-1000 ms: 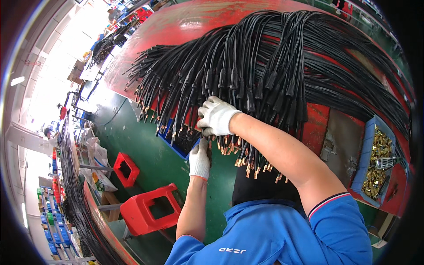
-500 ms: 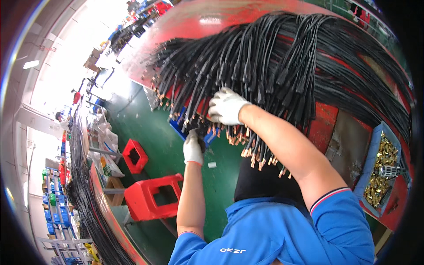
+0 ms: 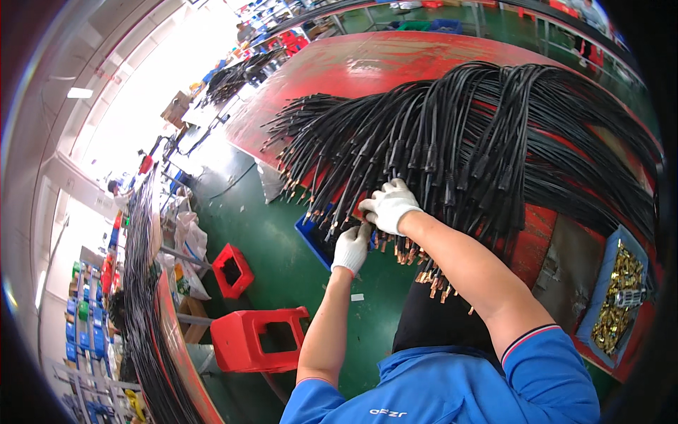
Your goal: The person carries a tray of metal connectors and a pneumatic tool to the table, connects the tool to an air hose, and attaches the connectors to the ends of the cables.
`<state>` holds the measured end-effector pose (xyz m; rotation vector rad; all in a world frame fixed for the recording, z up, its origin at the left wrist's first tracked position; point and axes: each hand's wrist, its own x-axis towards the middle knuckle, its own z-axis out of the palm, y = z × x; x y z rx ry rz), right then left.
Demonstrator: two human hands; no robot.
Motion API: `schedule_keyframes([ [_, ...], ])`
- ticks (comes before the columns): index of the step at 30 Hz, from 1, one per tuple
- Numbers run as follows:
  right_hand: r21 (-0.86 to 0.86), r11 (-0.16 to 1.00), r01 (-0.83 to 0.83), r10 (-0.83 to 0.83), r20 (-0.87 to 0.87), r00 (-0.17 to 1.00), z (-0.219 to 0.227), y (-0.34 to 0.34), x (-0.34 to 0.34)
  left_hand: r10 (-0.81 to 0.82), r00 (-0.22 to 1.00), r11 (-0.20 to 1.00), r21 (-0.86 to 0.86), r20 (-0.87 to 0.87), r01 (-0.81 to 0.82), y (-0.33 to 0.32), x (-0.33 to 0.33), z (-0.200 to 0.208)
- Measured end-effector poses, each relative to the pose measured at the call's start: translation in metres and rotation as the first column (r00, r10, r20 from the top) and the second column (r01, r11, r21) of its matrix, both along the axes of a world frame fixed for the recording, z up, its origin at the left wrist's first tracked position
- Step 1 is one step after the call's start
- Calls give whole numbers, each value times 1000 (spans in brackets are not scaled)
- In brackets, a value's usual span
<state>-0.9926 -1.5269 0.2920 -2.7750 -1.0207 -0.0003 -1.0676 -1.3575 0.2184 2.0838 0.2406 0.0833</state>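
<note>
A thick bundle of black cables (image 3: pixel 431 134) hangs over the edge of the red table, its stripped copper ends (image 3: pixel 439 281) pointing down toward me. My right hand (image 3: pixel 392 207), in a white glove, is closed at the cable ends near the middle of the bundle. Just below and left of it, my left hand (image 3: pixel 351 250), also gloved in white with darkened fingertips, has its fingers pressed together close to the right hand's. A cable seems to run between them, but its end is hidden by the gloves. Behind my left hand sits a blue bin (image 3: pixel 308 234) with dark contents.
Red plastic stools (image 3: pixel 236 346) stand on the green floor (image 3: pixel 261 233) to the left. At right, a grey-blue tray (image 3: pixel 587 321) of brass-coloured metal pieces (image 3: pixel 618 300) rests on the red table (image 3: pixel 339 71). More black cables (image 3: pixel 145 297) lie along a bench at far left.
My left hand has come up and right from over the blue bin to meet my right hand at the cable ends. The whole view has shifted, showing more of the table's far side.
</note>
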Motion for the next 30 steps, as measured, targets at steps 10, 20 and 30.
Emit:
schedule_keyframes([
  [10, -74, 997, -10, 10, 0, 1000, -3, 9, -8, 174, 985, 948, -268, -8, -170, -22, -23, -12],
  [20, -15, 998, -67, 68, 132, 989, -9, -5, -3, 247, 807, 687, -490, -537, -536, -37, -162, -101],
  [30, 1, 999, -45, 44, 152, 987, -17, 5, -6, 379, 824, 124, -859, -422, -497, 95, -82, -94],
])
